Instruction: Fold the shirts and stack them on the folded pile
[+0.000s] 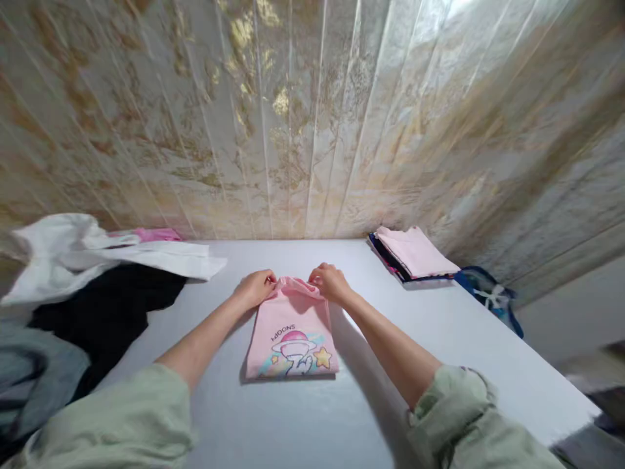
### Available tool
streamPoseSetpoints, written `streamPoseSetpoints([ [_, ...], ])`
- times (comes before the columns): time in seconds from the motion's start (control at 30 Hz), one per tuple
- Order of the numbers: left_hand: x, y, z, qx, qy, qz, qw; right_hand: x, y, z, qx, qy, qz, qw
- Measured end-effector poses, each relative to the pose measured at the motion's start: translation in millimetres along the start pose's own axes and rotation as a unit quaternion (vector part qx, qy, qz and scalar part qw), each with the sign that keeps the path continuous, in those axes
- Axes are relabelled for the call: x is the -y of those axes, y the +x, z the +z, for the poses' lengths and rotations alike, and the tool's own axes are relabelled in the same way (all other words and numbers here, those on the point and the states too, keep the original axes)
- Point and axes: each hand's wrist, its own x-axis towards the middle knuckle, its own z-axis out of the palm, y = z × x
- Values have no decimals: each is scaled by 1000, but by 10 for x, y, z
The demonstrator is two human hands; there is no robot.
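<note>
A pink T-shirt [291, 339] with a cartoon print lies folded on the pale grey table [430, 339] in front of me. My left hand [254, 287] pinches the far left corner of the shirt, fingers closed on the fabric. My right hand [330, 281] grips the far right corner the same way. The far edge of the shirt is bunched up between the two hands. Both my sleeves are light green and pushed up.
A heap of unfolded clothes lies at the left: a white garment [73, 251], a black one [105, 309], a grey-blue one [34, 374]. A stack of folded clothes [415, 254] sits at the back right. A blue bag [488, 293] hangs beyond the table's right edge.
</note>
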Motion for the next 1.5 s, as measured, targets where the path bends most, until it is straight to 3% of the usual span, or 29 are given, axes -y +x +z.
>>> streamPoseSetpoints([
  [0.13, 13, 10, -5, 2, -12, 8, 1000, -24, 51, 43, 12, 63, 7, 998],
  [0.33, 42, 53, 56, 0, -58, 6, 998, -94, 118, 196, -27, 166, -11, 986],
  [0.53, 102, -78, -35, -27, -162, -10, 986, -344, -48, 41, -109, 309, 29, 945],
  [0.63, 115, -172, -71, -29, -197, -21, 980, -382, -205, -35, -60, 377, 8, 924],
  [0.73, 87, -196, -44, -39, -213, -37, 976, -302, -275, 1, -14, 370, 24, 929],
  [0.87, 23, -147, -14, -48, -230, -68, 970, -189, -193, 91, -85, 285, 128, 946],
  [0.93, -12, -127, -41, -32, -242, -79, 967, -172, -129, 111, -94, 258, 143, 951],
  [1.2, -90, -95, -217, 85, -315, -78, 942, -223, -37, 155, -55, 323, 135, 935],
  [1.4, -18, -80, -167, 58, -329, -58, 941, -264, -63, 145, -51, 397, 75, 913],
  [1.5, 5, -79, -143, 54, -325, -44, 943, -270, -61, 144, -37, 391, 48, 919],
])
